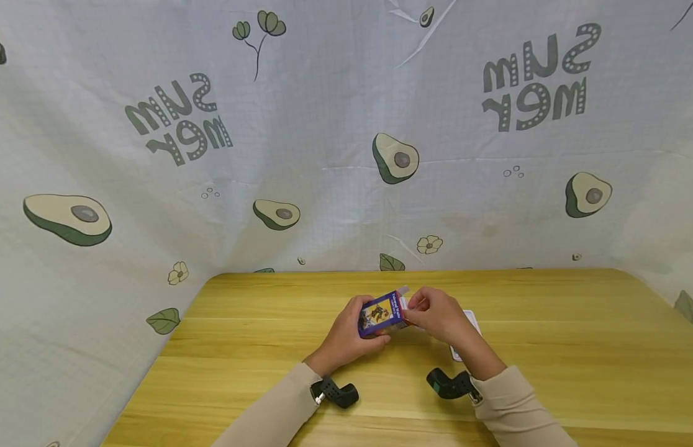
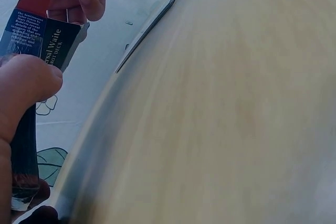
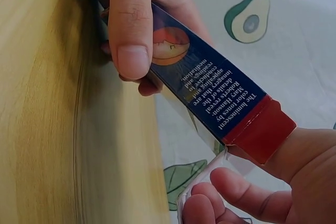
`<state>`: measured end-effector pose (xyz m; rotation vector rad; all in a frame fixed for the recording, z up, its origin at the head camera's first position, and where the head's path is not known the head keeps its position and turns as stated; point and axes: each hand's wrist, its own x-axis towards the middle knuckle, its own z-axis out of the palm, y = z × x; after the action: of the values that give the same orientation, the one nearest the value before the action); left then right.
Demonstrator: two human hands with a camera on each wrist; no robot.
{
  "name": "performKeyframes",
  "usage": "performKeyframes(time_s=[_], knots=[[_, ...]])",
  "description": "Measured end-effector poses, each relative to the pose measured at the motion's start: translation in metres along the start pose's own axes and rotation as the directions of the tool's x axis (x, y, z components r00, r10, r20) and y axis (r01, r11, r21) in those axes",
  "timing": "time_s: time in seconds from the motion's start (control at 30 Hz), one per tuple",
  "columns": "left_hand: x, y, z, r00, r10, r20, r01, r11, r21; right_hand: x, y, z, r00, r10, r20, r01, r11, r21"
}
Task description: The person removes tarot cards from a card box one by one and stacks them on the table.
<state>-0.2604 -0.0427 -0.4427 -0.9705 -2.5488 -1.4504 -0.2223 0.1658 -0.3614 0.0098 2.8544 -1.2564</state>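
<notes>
My left hand point(image 1: 346, 332) grips a blue tarot card box point(image 1: 378, 313), its thumb along one narrow side. The box is tilted, its opened end toward the right hand. A red end flap point(image 3: 262, 132) sticks out from that end, and something white shows in the opening. At this end is my right hand point(image 1: 438, 313), its fingers bent close to the flaps. The right wrist view has a whitish edge point(image 3: 202, 177) beside those fingertips; whether they pinch it is unclear. Below the right forearm, white-bordered cards point(image 1: 472, 318) lie on the table, partly covered.
The wooden table point(image 1: 257, 354) extends to both sides of the hands. Behind it hangs a pale cloth point(image 1: 335, 124) printed with avocados and lettering. Black wrist devices point(image 1: 341, 394) are worn at both cuffs. In the left wrist view, a thin flat stack point(image 2: 149, 30) lies by the table edge.
</notes>
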Motion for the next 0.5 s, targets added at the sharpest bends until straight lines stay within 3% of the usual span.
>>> performKeyframes(time_s=[0.5], knots=[[-0.001,0.004,-0.002,1.0,-0.011,0.012,0.011,1.0,-0.007,-0.001,-0.001,-0.013,0.998,-0.003,0.056,0.002,1.0,0.012]])
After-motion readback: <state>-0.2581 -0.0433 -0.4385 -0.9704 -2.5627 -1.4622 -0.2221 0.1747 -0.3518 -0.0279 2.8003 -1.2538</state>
